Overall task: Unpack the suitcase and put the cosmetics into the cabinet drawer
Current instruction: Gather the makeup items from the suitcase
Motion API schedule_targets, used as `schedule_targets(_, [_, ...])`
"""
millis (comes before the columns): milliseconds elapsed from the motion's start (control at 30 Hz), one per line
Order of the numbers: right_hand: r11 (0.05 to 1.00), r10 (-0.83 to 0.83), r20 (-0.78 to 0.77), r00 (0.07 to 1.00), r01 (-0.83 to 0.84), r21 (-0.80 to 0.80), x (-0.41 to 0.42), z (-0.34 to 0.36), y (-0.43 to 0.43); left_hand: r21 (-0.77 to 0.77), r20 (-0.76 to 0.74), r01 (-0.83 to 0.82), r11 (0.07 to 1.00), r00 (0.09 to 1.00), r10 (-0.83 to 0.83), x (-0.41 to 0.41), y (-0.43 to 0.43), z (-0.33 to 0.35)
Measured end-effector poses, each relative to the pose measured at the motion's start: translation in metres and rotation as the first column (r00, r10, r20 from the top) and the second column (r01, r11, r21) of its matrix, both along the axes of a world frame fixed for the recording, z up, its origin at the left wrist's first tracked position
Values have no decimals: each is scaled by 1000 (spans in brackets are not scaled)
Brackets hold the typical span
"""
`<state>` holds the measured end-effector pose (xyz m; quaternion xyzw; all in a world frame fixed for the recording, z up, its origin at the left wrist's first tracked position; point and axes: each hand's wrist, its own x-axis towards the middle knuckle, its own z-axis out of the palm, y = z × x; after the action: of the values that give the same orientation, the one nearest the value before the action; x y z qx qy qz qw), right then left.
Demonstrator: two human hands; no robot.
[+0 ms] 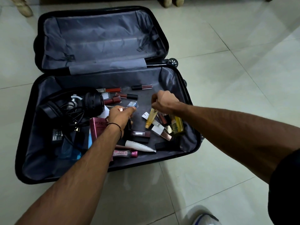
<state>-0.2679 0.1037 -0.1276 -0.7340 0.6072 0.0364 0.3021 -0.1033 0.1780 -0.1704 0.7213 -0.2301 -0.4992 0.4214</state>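
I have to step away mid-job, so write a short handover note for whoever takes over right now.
Left hand grips small cosmetics, a rose-gold cap showing.
Right hand pinches the yellow tube by its top end.
Both are over the open suitcase on the floor.
Done: nothing visibly put away; the drawer is not in view.
Left: lip glosses, white tube, pink bottle and other cosmetics lie in the suitcase, beside headphones and cables.

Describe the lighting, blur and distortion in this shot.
Head view: dim, flat light; the suitcase lining reads dark and the floor tiles pale. The left hand and right hand are slightly motion-blurred. Wide-angle stretch shows toward the frame edges.
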Motion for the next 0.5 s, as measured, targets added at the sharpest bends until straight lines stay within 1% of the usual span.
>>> schedule_targets(67, [997,-4,40,999,7,-76,-1,0,-3,-9,20,5,1000,1000,-5,0,-1,1])
schedule_targets(133, [994,-49,115,992,60,-94,-1,1,-3,-20,14,16,1000,1000,-16,0,-1,3])
schedule_targets(167, [994,-80,152,985,91,-62,-1,2,-1,-22,-2,20,1000,1000,-20,1,0,4])
schedule_targets(233, [985,-168,185,968,157,73,4,1,4,-27,-48,7,1000,999,-8,1,-1,5])
schedule_targets(300, [964,-207,144,968,177,200,14,-2,14,-34,-62,-19,999,998,17,0,-1,7])
schedule_targets(333, [964,-195,109,975,169,207,21,-6,18,-39,-62,-32,999,998,30,-1,-2,9])
schedule_targets(400, [979,-132,23,991,126,162,34,-17,27,-55,-84,-72,996,994,67,-2,-4,12])
schedule_targets(500, [998,38,-97,995,-33,54,47,-27,37,-82,-108,-136,987,986,127,1,-7,14])
